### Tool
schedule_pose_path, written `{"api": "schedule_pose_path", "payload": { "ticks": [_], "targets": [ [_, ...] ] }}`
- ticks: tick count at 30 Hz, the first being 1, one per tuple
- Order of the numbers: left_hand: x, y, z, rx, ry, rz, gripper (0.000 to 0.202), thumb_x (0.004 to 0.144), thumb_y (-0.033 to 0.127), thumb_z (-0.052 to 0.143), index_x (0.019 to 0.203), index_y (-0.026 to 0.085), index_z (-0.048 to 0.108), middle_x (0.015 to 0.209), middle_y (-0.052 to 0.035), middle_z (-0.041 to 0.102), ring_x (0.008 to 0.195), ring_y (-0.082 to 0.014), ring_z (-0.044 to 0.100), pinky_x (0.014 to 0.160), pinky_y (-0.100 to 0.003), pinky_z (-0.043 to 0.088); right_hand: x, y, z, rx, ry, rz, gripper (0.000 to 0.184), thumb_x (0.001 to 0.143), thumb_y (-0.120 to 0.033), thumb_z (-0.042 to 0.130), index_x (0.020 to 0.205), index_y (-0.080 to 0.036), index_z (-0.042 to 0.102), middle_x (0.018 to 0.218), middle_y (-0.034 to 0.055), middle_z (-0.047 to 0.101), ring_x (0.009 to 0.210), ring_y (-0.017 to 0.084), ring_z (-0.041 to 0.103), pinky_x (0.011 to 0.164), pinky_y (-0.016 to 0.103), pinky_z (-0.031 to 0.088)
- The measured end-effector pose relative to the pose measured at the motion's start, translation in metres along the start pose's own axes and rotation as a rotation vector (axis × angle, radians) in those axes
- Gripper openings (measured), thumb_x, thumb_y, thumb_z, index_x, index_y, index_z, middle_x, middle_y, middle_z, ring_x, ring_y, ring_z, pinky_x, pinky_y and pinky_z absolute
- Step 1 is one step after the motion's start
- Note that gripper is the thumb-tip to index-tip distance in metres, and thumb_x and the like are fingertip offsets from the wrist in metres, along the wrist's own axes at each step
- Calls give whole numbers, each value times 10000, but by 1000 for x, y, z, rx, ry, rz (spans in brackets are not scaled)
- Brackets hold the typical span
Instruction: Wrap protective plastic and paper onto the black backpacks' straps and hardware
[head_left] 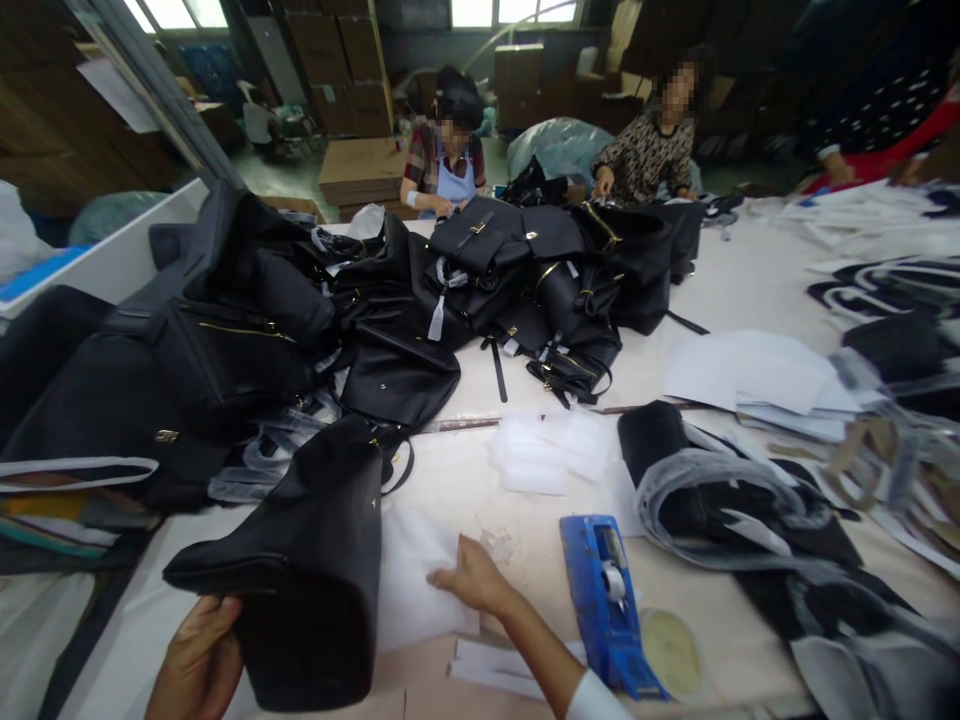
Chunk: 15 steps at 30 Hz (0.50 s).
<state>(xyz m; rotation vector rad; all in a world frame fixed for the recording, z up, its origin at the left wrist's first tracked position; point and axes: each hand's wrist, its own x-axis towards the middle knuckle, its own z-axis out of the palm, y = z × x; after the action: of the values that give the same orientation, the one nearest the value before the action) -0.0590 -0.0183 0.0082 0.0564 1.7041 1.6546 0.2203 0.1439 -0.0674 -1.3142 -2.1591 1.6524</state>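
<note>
My left hand (196, 662) grips the bottom edge of a black leather bag (307, 570) that lies on its side at the near edge of the table. My right hand (474, 578) rests just right of the bag on a sheet of thin white paper (420, 590), fingers together and pressing or pinching the sheet. A blue tape dispenser (604, 600) stands to the right of that hand.
A big heap of black bags (420, 290) covers the middle and left of the white table (742, 280). White paper sheets (750, 375) and plastic-wrapped black items (750, 510) lie at the right. Two people sit at the far end handling bags. Cardboard boxes stand behind.
</note>
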Motion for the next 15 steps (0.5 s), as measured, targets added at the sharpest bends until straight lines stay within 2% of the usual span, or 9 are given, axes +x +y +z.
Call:
{"api": "schedule_pose_path", "payload": {
  "ticks": [2,4,8,10,13,15],
  "targets": [
    [-1,0,1,-9,2,-15,528,588,333,807,1090,267,656,970,28,728,1066,-266,605,944,-337,505,9,-4,8,19,-45,-12,358,651,-301,729,999,-248,661,953,-42,722,855,177,667,747,235,503],
    [-2,0,2,-26,19,-26,547,560,326,818,1080,256,661,945,18,734,1047,-290,617,928,-369,520,19,-6,18,5,-34,18,390,642,-292,737,1019,-241,653,975,-23,718,880,193,663,769,256,502],
    [-2,-1,0,-46,54,-25,576,521,312,827,1069,250,664,946,5,739,1038,-317,622,899,-391,541,33,-9,38,-94,98,126,457,717,-279,665,1132,-110,579,1122,150,639,1028,293,600,886,391,462],
    [0,-2,-5,-29,59,-30,597,513,304,823,1085,266,657,974,12,738,1049,-310,618,890,-368,544,35,-13,44,-143,148,118,437,728,-274,650,1115,-87,573,1231,198,554,1146,326,515,969,427,400],
    [5,-8,-14,20,81,-38,618,511,294,813,1107,278,648,978,18,738,1075,-301,607,870,-332,550,40,-20,46,-289,191,-22,379,721,-241,646,1085,-156,584,1453,144,344,1321,338,307,1068,457,277],
    [8,-11,-17,39,81,-42,629,513,298,809,1118,274,641,988,14,734,1089,-305,598,859,-333,554,50,-24,43,-414,189,-96,376,712,-217,643,1079,-165,583,1522,122,215,1361,359,206,1074,499,240]
  ]
}}
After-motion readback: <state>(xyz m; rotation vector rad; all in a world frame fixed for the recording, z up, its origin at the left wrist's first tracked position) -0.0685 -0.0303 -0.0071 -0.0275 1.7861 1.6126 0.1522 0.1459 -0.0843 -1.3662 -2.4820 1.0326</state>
